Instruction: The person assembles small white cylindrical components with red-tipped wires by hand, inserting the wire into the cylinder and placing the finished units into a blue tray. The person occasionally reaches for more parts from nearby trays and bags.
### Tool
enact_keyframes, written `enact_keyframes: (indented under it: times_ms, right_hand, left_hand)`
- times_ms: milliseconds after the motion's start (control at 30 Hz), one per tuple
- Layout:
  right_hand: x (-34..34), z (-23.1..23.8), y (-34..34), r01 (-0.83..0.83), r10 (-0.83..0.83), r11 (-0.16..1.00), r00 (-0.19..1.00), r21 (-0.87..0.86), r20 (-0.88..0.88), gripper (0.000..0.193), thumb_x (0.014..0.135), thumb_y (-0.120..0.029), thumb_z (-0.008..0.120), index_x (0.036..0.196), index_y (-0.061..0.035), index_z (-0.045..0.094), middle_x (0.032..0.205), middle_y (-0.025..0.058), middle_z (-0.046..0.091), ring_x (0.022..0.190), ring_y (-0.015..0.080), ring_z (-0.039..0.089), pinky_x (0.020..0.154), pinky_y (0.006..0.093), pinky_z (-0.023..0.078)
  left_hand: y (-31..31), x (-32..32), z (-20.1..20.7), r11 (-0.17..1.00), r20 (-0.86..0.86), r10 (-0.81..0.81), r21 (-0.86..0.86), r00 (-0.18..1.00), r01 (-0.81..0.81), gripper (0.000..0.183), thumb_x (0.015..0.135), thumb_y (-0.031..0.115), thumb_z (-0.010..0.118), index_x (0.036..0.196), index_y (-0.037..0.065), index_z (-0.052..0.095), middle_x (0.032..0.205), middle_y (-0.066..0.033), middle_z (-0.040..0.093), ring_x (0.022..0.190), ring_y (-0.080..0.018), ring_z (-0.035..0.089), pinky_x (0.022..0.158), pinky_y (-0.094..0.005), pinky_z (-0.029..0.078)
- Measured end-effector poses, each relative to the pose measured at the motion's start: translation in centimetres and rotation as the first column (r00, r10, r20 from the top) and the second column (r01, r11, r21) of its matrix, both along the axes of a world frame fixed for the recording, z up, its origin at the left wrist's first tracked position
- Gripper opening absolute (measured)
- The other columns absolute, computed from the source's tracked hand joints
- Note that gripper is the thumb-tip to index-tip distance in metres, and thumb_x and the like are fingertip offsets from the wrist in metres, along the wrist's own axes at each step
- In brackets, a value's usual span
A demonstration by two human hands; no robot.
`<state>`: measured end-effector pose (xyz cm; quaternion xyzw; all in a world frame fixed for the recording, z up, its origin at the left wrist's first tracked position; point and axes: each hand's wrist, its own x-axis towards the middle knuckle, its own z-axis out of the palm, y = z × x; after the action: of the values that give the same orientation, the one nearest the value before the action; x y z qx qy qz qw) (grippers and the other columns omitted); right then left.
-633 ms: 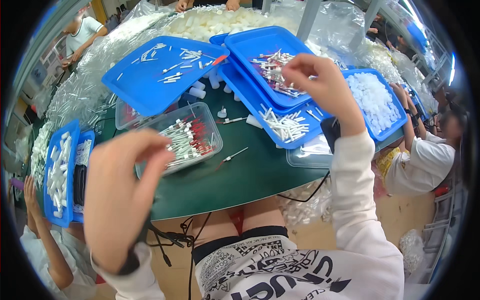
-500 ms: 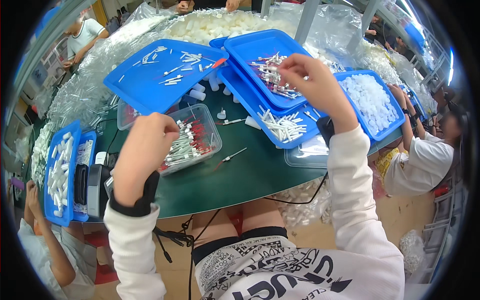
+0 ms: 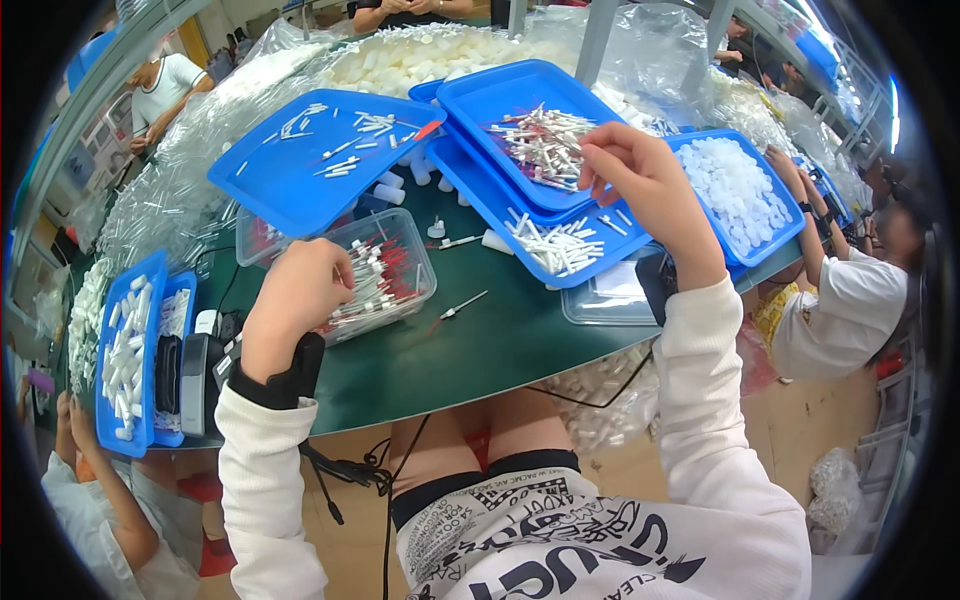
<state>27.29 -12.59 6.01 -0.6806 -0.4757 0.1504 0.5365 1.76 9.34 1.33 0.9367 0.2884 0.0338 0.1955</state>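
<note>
In the head view, the left hand (image 3: 300, 290) hangs over the near left side of a clear tub (image 3: 418, 304), back of the hand up, fingers bent down and inward. Its fingertips are mostly hidden, so whether they are closed on anything I cannot tell. The white-and-red parts (image 3: 378, 278) lie heaped in that tub, just beside the fingers.

The right hand (image 3: 652, 185) is raised at the right edge of the upper tray (image 3: 472, 100), which is blue. Its fingers are loosely curled, with the thumb bent toward them; whether the tips meet or pinch something I cannot tell. Near them, inside this tray, lies a pile of similar parts (image 3: 540, 140). The lower tray (image 3: 470, 182), partly beneath the upper one, holds white tubes (image 3: 555, 248).

Between the hands, one loose part (image 3: 460, 306) lies on the green table (image 3: 450, 360). Beyond the right wrist, another blue tray (image 3: 772, 250) bears white caps (image 3: 735, 190).
</note>
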Motion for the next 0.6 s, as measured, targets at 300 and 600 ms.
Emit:
enact_keyframes:
  times_ms: [300, 600]
  right_hand:
    - [5.1, -2.6, -0.5, 0.184, -0.192, 0.981, 0.922, 0.054, 0.335, 0.023, 0.085, -0.022, 0.063, 0.091, -0.0005, 0.066, 0.081, 0.0092, 0.068, 0.072, 0.0185, 0.065, 0.066, 0.0295, 0.050]
    - [10.5, -4.5, 9.0, 0.727, -0.446, 0.659, 0.583, -0.192, 0.679, 0.026, 0.081, -0.031, 0.064, 0.096, -0.0106, 0.072, 0.091, 0.0129, 0.070, 0.087, 0.0318, 0.066, 0.078, 0.0390, 0.052]
  left_hand:
    - [-1.8, 0.2, 1.4, 0.998, 0.341, 0.058, 0.008, 0.938, -0.065, 0.011, 0.080, 0.007, 0.065, 0.085, -0.002, 0.066, 0.067, -0.0094, 0.064, 0.064, -0.0148, 0.064, 0.054, -0.0281, 0.049]
    - [-5.4, 0.5, 3.5, 0.726, 0.580, 0.282, -0.650, 0.764, 0.226, 0.025, 0.096, 0.017, 0.052, 0.106, -0.004, 0.062, 0.074, 0.0011, 0.055, 0.055, -0.0048, 0.050, 0.044, -0.0211, 0.042]
